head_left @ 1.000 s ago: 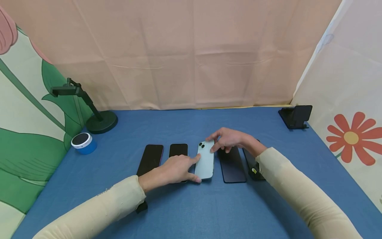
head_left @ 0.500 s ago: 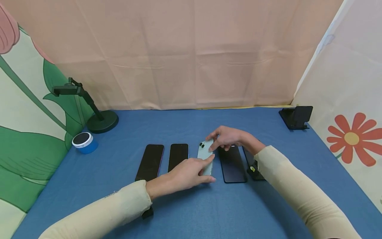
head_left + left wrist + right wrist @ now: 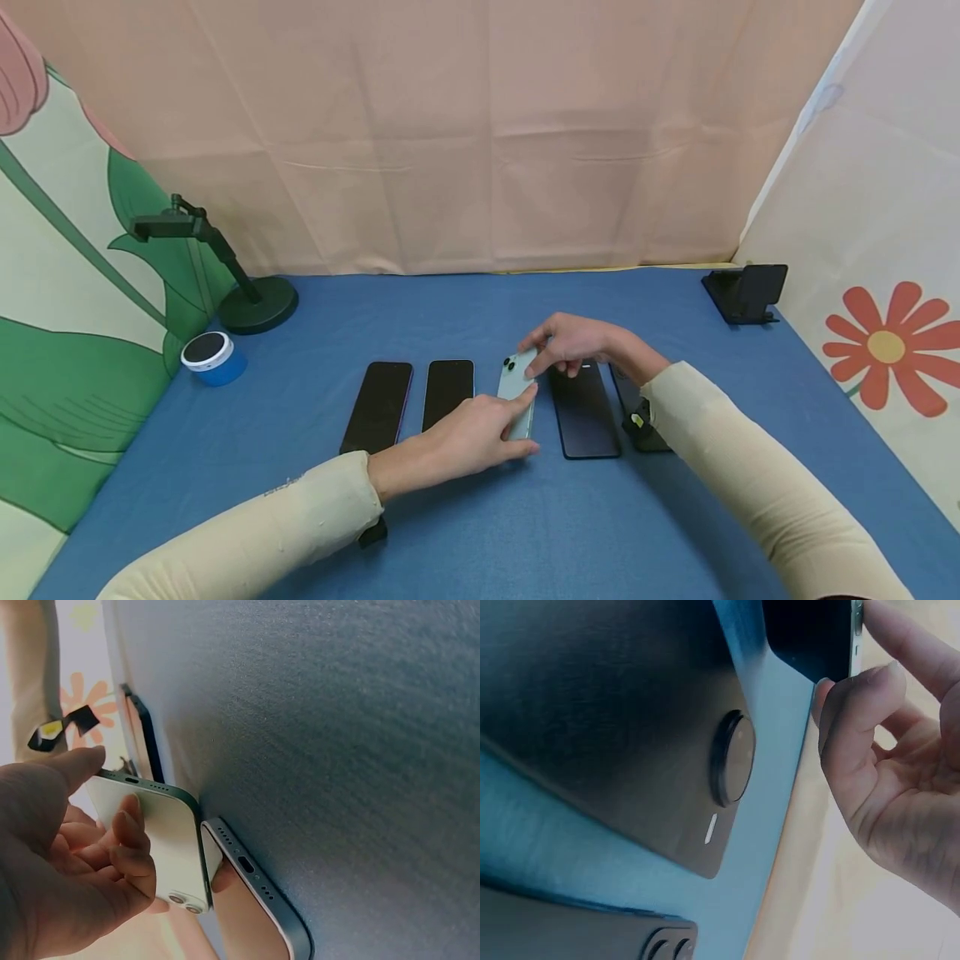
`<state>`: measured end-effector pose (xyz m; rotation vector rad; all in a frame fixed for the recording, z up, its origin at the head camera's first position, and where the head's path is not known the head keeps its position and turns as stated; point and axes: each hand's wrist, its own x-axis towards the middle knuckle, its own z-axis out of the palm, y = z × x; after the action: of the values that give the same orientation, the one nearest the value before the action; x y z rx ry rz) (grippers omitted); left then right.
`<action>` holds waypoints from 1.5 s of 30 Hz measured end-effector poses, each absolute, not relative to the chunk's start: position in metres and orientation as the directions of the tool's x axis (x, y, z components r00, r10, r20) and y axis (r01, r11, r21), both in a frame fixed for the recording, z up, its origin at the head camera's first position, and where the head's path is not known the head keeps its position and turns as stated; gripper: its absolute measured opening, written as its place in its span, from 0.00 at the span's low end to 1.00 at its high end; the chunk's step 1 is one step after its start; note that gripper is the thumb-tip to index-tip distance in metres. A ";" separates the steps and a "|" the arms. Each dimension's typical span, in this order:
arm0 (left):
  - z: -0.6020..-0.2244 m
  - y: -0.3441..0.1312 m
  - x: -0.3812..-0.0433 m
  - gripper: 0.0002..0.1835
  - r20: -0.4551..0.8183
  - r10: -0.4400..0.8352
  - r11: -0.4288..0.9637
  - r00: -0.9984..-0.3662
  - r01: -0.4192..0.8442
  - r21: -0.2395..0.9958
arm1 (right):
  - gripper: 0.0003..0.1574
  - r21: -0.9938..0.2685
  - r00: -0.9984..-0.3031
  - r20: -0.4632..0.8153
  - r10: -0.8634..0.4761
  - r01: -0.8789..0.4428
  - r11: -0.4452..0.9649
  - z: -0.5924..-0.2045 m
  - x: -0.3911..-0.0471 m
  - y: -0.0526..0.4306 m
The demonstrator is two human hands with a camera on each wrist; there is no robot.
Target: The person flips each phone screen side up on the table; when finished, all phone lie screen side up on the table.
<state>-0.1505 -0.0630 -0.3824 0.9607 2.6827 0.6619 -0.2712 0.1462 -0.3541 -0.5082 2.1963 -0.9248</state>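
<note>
A pale mint phone (image 3: 516, 379) lies back side up in the middle of the row, tilted, with its bottom edge raised in the left wrist view. My right hand (image 3: 581, 343) pinches its upper right corner between thumb and fingers; the dark screen side (image 3: 806, 634) shows in the right wrist view. Reaching over the phone's lower half, my left hand (image 3: 457, 437) lays its index finger across the back. Its thumb extends past the bottom end, and other fingers (image 3: 129, 825) bend in front of the back. Part of the phone is hidden under this hand.
Left of it lie a dark phone with a purplish edge (image 3: 378, 404) and a black-screened phone (image 3: 448, 390). To the right are a dark phone with a round camera (image 3: 587, 421) and another dark phone (image 3: 626, 396). Farther off stand a desk stand (image 3: 258, 307), a blue-white jar (image 3: 213, 360) and a black holder (image 3: 746, 293).
My left hand has moved right from the mint phone's left edge across its lower half. The phone has tilted; my right hand still holds its corner, barely moved.
</note>
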 end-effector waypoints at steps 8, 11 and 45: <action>-0.380 -0.063 -0.152 0.40 -0.057 0.647 0.684 -0.761 0.546 0.484 | 0.37 -0.755 -0.700 -0.393 -0.597 -0.124 0.643 -0.355 -0.269 0.151; -0.379 -0.064 -0.151 0.40 -0.058 0.644 0.683 -0.763 0.538 0.494 | 0.38 -0.761 -0.706 -0.386 -0.594 -0.119 0.637 -0.354 -0.269 0.151; -0.382 -0.098 -0.164 0.34 -0.193 0.331 0.481 -0.924 -0.012 0.877 | 0.41 -0.843 -0.780 -0.289 -0.554 -0.067 0.534 -0.359 -0.249 0.166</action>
<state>-0.1641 -0.0984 -0.3823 0.2686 2.3947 1.4222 -0.2485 0.1662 -0.3585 -0.5025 2.2379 -1.1972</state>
